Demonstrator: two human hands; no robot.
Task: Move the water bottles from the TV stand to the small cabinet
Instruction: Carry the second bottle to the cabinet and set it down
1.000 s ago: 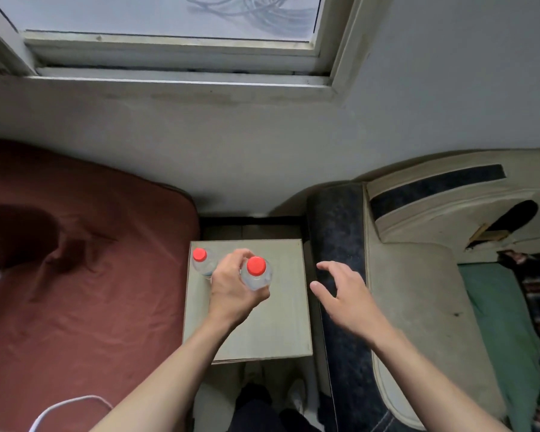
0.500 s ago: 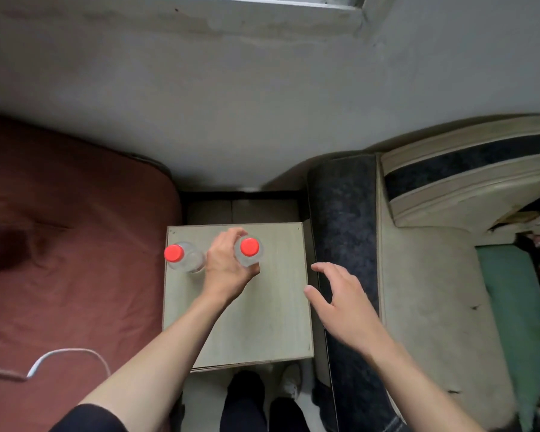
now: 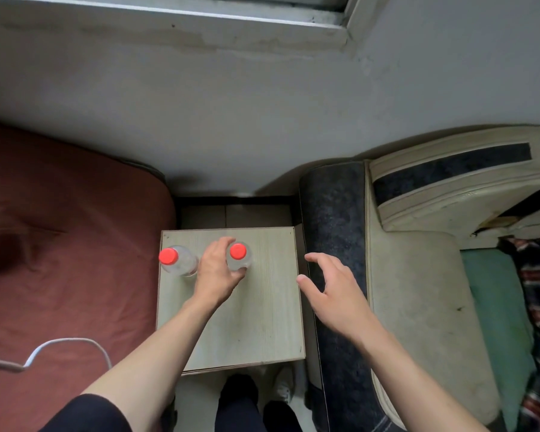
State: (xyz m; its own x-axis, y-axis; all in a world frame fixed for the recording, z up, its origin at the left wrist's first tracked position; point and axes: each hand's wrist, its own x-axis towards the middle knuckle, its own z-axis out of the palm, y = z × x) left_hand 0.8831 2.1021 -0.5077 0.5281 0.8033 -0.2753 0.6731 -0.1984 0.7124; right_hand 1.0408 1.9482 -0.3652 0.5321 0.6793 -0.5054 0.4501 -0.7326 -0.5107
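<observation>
Moved: left bottle now stands free | left hand grips second bottle on small cabinet | right hand released, empty | placement nearly complete; release pending.

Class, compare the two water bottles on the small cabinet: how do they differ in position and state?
The left bottle stands free at the cabinet's left edge; the right bottle stands nearer the middle. The left hand grips the right bottle, not the left bottle. Both are clear, upright and red-capped.

Two clear glossy plastic water bottles (smooth red caps) stand on a matt pale wood-grain small cabinet beside rumpled reddish cloth bedding.
</observation>
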